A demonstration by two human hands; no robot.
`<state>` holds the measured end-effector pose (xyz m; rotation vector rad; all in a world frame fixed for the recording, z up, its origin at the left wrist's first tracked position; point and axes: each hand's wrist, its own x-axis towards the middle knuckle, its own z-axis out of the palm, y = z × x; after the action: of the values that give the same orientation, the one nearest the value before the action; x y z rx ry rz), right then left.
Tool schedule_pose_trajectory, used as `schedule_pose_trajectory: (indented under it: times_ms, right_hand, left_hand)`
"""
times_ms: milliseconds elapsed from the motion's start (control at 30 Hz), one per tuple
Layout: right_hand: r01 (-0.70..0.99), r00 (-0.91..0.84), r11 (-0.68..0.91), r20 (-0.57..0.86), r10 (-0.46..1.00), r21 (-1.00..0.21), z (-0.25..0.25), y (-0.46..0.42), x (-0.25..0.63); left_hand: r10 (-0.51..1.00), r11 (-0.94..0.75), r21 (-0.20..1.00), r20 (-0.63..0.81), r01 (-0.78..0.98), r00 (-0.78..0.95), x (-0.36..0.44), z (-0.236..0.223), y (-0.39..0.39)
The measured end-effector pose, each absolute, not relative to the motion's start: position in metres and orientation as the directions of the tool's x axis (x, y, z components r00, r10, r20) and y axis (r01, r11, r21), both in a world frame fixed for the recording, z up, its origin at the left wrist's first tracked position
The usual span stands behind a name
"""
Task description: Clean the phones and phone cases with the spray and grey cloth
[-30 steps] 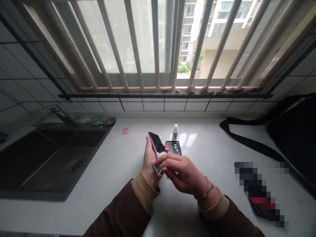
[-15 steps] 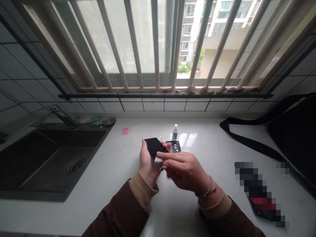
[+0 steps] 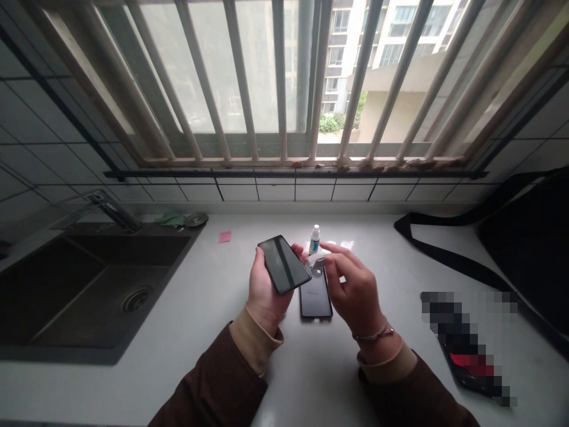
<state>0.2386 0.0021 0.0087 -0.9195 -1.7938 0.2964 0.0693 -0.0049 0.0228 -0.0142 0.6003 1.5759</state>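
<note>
- Here, the left hand grips a black phone, screen up and tilted, fingers wrapped round its lower edge.
- The right hand sits just beside it, thumb and fingers pinched on a small pale wipe, held near the phone's upper right corner; whether the wipe touches the phone cannot be told.
- Between the two hands, a dark phone case lies flat on the white worktop.
- Just beyond the right hand's fingertips stands a small white bottle, upright.
- Further beyond the left hand lies a small pink note.
- Well to the left of the left hand is a dark sink with a tap at its far edge.
- To the right of the right hand, a black bag with a long strap rests on the worktop.
- Both wrists show brown sleeves with tan cuffs; the right wrist wears a thin bracelet.
</note>
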Motion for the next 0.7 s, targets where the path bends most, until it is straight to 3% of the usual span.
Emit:
schedule_pose_trajectory:
  times_ms: [100,233,433,700]
  right_hand:
    - [0.499,0.154,0.513,0.654,0.741,-0.698,0.005,0.006,0.243]
    - [0.473,0.217,0.429,0.573,0.790,-0.770,0.000,0.014,0.244]
    - [0.300,-0.059,0.494,0.501,0.863,-0.816,0.006,0.007,0.232]
    - [0.272,-0.220,0.578,0.535,0.816,-0.769,0.006,0.001,0.224]
  left_hand:
    - [0.947,0.112,0.438,-0.318,-0.892,-0.037,0.073,0.025,-0.007]
    - [0.954,0.237,0.479,-0.280,-0.845,0.109,0.079,0.022,-0.012]
    - [0.946,0.259,0.479,-0.302,-0.839,0.119,0.082,0.018,-0.012]
    - [0.836,-0.011,0.453,-0.485,-0.891,-0.257,0.065,0.016,0.004]
